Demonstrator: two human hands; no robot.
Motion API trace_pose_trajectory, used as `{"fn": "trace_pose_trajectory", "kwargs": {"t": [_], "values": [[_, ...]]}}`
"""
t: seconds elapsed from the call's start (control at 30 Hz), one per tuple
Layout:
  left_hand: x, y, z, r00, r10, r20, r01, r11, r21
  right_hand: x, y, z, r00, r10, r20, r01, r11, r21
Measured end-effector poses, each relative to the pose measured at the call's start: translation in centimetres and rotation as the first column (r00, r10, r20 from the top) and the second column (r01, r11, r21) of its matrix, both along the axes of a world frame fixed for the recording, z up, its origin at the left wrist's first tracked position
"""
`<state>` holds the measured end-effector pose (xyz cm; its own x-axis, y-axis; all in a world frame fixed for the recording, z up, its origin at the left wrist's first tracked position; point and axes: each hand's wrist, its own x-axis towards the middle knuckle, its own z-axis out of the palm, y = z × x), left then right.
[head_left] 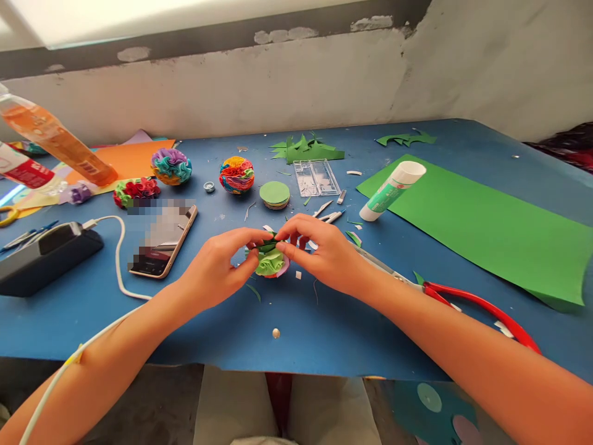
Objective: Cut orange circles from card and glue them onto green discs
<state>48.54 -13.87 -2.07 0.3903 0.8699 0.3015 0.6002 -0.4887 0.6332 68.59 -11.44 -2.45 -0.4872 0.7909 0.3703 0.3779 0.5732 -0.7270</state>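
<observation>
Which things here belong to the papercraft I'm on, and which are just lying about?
Likely in the job:
dark green piece, between left hand and right hand
ruffled ball
glue stick
green sheet
disc stack

Probably just lying about:
phone
orange drink bottle

The glue stick (386,194) is standing tall in the way, the green sheet (491,228) is blocking its right, red-handled scissors (509,321) are lying nearer; behind it, a passable gap is running between sheet and clear box (317,178).
</observation>
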Motion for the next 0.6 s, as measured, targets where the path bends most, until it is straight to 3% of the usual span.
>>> {"fn": "trace_pose_trajectory", "kwargs": {"t": [0.6], "values": [[1.1, -1.5, 0.4, 0.982, 0.145, -0.118, -0.141, 0.989, 0.036, -0.3, -0.6, 0.4, 0.998, 0.047, 0.03, -0.047, 0.999, 0.022]]}}
